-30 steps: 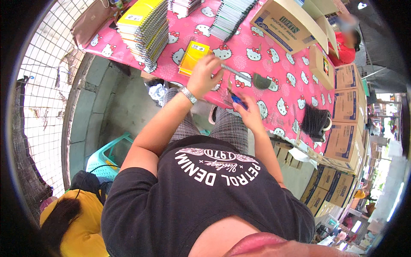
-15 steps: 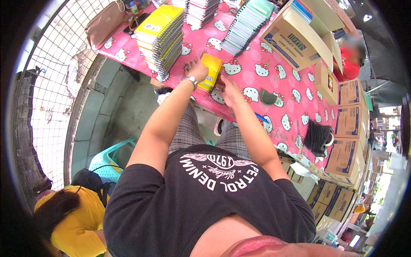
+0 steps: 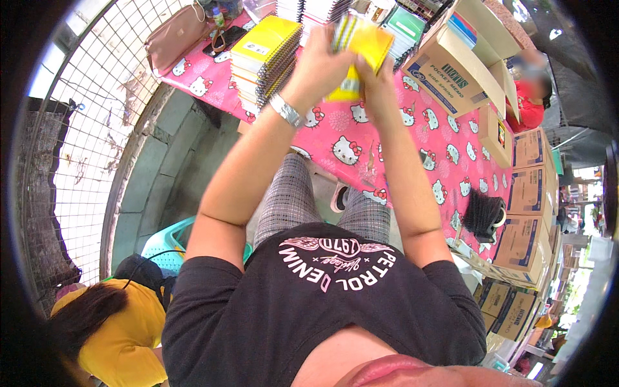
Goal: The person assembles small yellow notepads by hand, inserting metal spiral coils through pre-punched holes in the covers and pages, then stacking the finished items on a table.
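Above the table, both of my hands grip a few small yellow notebooks (image 3: 373,42), smeared by motion. My left hand (image 3: 322,64), a silver watch on its wrist, closes round them from the left. On the other side, my right hand (image 3: 379,93) has its fingers wrapped against them. A yellow cover with a pale label shows below the fingers; how many notebooks are held I cannot tell. Left of my hands stands a tall stack of yellow spiral notebooks (image 3: 267,40). Behind them are white-paged spiral notebooks, and a green-covered notebook (image 3: 405,26) lies to the right.
A pink cartoon-print cloth (image 3: 387,138) covers the table. An open cardboard box (image 3: 445,80) stands at the right, with stacked cartons (image 3: 522,238) beyond. Black cord (image 3: 480,213) lies near the right edge. A pink bag (image 3: 177,42) sits at the far left; a person in yellow (image 3: 122,329) is behind-left.
Both hands have lifted the yellow notebooks off the table and carried them away from me, tilting them. The view has shifted slightly.
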Action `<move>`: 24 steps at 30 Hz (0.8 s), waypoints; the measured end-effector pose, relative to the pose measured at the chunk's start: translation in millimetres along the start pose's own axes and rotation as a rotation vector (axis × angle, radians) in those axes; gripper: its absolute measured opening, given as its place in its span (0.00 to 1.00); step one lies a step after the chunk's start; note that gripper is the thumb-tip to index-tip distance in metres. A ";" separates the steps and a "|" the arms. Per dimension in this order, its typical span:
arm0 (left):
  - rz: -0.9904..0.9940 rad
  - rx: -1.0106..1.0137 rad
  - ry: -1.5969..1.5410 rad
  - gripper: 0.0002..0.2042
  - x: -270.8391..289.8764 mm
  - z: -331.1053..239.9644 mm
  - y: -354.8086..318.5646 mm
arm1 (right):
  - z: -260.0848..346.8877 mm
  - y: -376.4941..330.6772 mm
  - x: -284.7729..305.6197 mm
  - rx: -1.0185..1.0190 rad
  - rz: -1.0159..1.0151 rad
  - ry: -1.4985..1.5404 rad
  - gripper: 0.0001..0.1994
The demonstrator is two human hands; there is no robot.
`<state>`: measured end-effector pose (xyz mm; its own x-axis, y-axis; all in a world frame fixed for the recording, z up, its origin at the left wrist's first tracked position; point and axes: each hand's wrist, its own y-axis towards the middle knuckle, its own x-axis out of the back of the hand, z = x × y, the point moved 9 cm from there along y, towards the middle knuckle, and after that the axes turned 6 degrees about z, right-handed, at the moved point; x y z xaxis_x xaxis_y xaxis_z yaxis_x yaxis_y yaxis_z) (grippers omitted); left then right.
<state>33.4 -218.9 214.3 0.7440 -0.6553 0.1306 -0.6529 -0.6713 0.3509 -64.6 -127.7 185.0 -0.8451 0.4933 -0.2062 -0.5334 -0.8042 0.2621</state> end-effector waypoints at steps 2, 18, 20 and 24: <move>-0.025 0.001 -0.060 0.27 31.4 -38.5 22.6 | 54.3 25.7 -24.5 0.289 -0.005 -0.251 0.31; 0.148 0.009 -0.397 0.22 131.1 15.2 76.3 | 44.8 71.5 -130.8 0.314 0.174 -0.804 0.31; 0.173 0.056 -0.553 0.25 122.5 -23.0 80.2 | 60.1 83.6 -132.6 0.240 0.182 -0.785 0.31; 0.277 0.495 -0.315 0.15 139.1 31.6 96.2 | 17.7 101.1 -137.8 -0.184 0.334 -0.325 0.28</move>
<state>69.6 -385.6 236.9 0.5106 -0.8466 -0.1500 -0.8589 -0.4941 -0.1351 -2.6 -271.1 256.6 -0.9519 0.2529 0.1727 -0.2410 -0.9666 0.0872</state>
